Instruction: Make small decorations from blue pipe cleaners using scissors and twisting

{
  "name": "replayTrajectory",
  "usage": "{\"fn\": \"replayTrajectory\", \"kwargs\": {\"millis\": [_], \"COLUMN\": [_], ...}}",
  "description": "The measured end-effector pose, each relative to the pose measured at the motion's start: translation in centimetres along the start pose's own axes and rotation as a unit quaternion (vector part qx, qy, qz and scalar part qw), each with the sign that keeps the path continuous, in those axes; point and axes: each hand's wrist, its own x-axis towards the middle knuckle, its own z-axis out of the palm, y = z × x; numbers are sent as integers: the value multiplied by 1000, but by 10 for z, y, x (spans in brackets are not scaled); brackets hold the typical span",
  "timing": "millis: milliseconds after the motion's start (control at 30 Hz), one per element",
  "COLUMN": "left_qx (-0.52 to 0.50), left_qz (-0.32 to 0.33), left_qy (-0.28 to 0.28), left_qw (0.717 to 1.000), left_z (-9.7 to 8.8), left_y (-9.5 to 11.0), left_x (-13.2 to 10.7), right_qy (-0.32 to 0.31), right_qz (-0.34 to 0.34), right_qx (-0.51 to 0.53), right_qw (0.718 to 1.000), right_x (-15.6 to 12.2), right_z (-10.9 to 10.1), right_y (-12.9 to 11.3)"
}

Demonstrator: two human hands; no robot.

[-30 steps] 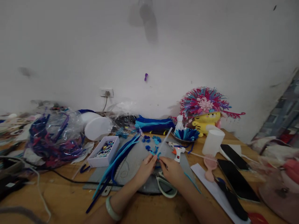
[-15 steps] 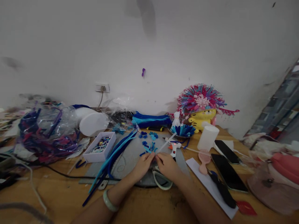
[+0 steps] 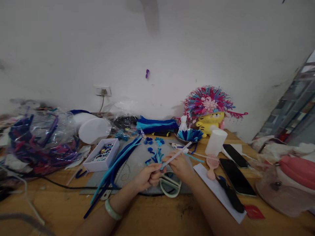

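Note:
My left hand (image 3: 149,175) is closed, its thumb and fingers pinching the lower end of a thin white strip (image 3: 180,150) and a small light blue fuzzy bit (image 3: 161,166). The strip slants up to the right, across the front of my right hand (image 3: 181,166). That hand is closed too, and a light blue pipe cleaner (image 3: 195,158) sticks out behind it to the right; its fingertips are partly hidden. White-handled scissors (image 3: 170,190) lie just below the hands. Small blue pipe-cleaner pieces (image 3: 157,157) lie behind the fingers on the grey board (image 3: 125,173).
Long blue pipe cleaners (image 3: 115,167) and a bead box (image 3: 102,155) lie left. A glue gun (image 3: 179,147) is partly hidden by my right hand. A pink brush (image 3: 212,165), black phones (image 3: 237,177) and a white cylinder (image 3: 216,142) stand or lie right. A black cable (image 3: 73,187) crosses the front.
My hands have shifted, the right one rising slightly and covering the glue gun. The white strip now reaches further right, and a light blue pipe cleaner shows beyond my right hand.

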Motion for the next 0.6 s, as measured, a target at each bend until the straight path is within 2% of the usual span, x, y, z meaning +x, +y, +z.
{"fn": "replayTrajectory", "kwargs": {"millis": [100, 200, 300, 367, 400, 433, 467, 533, 600], "left_qx": [-20, 3, 91, 187, 244, 306, 370, 493, 591], "left_qz": [-3, 43, 117, 169, 190, 203, 207, 190, 170], "left_qy": [-11, 13, 106, 178, 206, 229, 247, 265, 260], "left_qw": [1000, 999, 983, 951, 928, 901, 871, 807, 745], "left_z": [3, 6, 7, 4, 2, 0, -3, -8, -11], "left_y": [-1, -3, -4, -3, -3, -2, -1, 0, 1], "left_x": [-2, 1, 7, 10, 10, 10, 10, 7, 4], "right_qy": [54, 84, 93, 64, 41, 16, -6, -36, -58], "right_qz": [0, 36, 116, 201, 251, 305, 360, 451, 493], "right_qx": [-80, -98, -56, 25, 86, 158, 237, 390, 495], "right_qw": [995, 991, 987, 977, 963, 939, 902, 802, 713], "right_x": [-3, -3, 1, 5, 7, 8, 10, 11, 11], "right_z": [1, 5, 9, 12, 13, 15, 17, 19, 21], "right_y": [-5, -9, -10, -10, -11, -11, -12, -14, -16]}}
